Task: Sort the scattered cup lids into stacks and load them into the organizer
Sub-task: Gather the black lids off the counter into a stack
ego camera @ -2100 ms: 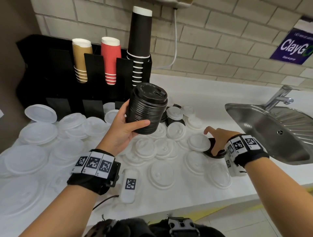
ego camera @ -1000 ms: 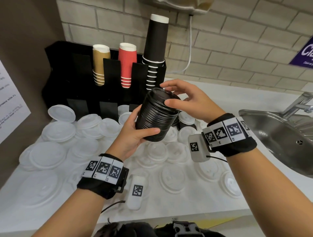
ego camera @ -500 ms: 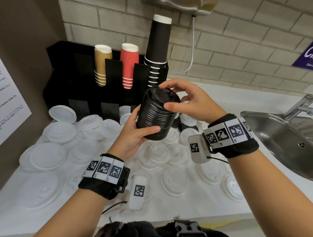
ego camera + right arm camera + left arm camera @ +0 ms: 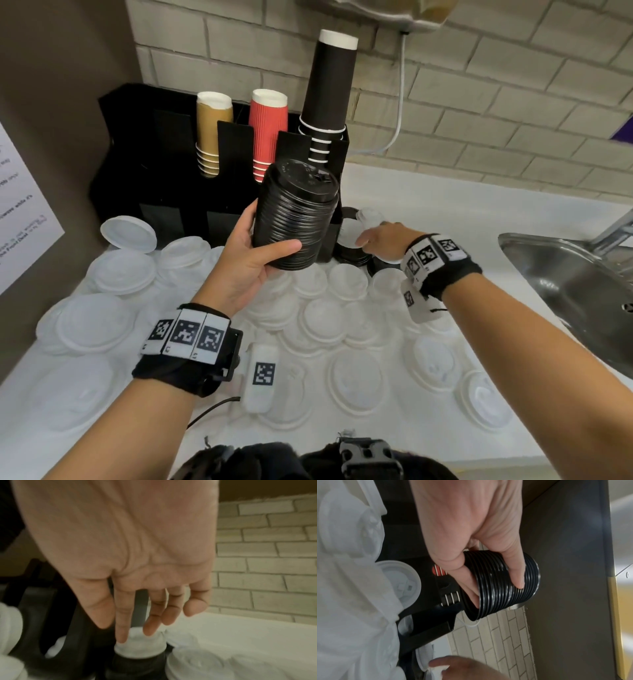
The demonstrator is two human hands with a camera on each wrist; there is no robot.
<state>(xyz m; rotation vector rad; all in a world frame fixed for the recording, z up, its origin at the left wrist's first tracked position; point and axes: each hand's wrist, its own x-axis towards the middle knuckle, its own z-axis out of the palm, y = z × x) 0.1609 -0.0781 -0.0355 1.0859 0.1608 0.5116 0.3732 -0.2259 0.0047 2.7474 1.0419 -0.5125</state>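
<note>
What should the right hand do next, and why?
Probably lift the white lid aside. The right hand reaches with straight fingers onto it, and it sits on black lids that likely belong on the black stack in the left hand.

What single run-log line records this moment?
left hand: grips black lid stack | right hand: open, fingers on white lid beside organizer | white lids scattered on counter

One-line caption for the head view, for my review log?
Left hand holds a stack of black lids above scattered white lids while right hand reaches toward lids beside the organizer.
</note>
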